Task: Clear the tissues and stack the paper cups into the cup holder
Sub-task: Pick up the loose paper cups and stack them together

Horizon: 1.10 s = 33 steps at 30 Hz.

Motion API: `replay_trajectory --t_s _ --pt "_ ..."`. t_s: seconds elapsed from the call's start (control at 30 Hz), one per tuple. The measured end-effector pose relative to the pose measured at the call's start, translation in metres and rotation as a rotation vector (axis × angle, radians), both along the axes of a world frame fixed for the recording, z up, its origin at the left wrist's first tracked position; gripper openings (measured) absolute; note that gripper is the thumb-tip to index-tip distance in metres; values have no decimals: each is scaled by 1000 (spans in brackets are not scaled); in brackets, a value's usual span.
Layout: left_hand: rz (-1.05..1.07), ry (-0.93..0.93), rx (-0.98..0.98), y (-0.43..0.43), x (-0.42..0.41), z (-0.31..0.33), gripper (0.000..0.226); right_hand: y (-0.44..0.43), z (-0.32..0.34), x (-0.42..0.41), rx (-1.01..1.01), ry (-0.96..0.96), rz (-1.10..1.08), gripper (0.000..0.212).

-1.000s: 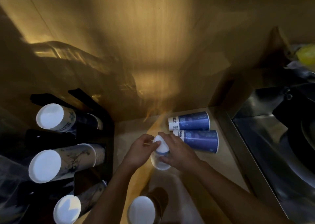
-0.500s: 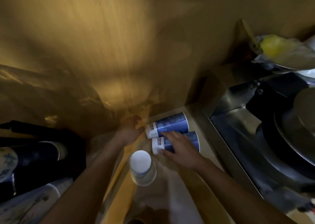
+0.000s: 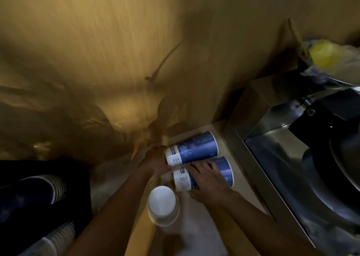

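Note:
Two blue paper cups lie on their sides near the back of the counter, white bases pointing left. My left hand [image 3: 154,163] is curled around the base end of the far blue cup [image 3: 196,147]. My right hand [image 3: 208,181] lies over the near blue cup [image 3: 224,170], fingers on top and thumb below. A short stack of cups [image 3: 162,204] stands upside down in front of them, touched by neither hand. The black cup holder [image 3: 78,189] at the left holds a dark cup stack [image 3: 44,189] and a paler cup stack [image 3: 58,238] on their sides.
A wooden wall rises right behind the cups. A steel appliance [image 3: 272,139] borders the counter on the right, with a yellow item in a plastic bag [image 3: 327,55] above it. A pale sheet [image 3: 196,228] lies on the counter under my forearms.
Both hands left the upside-down cup stack and went back to the two lying blue cups. My right hand now wraps the near cup and my left has closed on the far cup's base.

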<state>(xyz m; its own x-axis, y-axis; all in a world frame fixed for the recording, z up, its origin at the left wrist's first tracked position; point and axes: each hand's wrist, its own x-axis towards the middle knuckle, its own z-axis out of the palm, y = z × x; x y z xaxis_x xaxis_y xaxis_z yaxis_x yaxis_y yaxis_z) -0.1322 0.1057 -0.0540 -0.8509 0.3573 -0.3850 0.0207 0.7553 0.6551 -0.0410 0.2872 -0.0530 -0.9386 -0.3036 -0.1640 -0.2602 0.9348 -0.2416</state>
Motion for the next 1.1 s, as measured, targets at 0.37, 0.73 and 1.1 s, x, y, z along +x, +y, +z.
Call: replay_trajectory --t_s 0.37,0.73,1.1 --pt "167 -11 258 -1 9 8 61 2 -5 -1 16 9 35 68" --pt "248 290 64 -17 14 66 76 1 -17 -1 85 66 28 71" --pt "341 168 321 -19 28 50 58 22 29 -16 -260 26 -254 70"
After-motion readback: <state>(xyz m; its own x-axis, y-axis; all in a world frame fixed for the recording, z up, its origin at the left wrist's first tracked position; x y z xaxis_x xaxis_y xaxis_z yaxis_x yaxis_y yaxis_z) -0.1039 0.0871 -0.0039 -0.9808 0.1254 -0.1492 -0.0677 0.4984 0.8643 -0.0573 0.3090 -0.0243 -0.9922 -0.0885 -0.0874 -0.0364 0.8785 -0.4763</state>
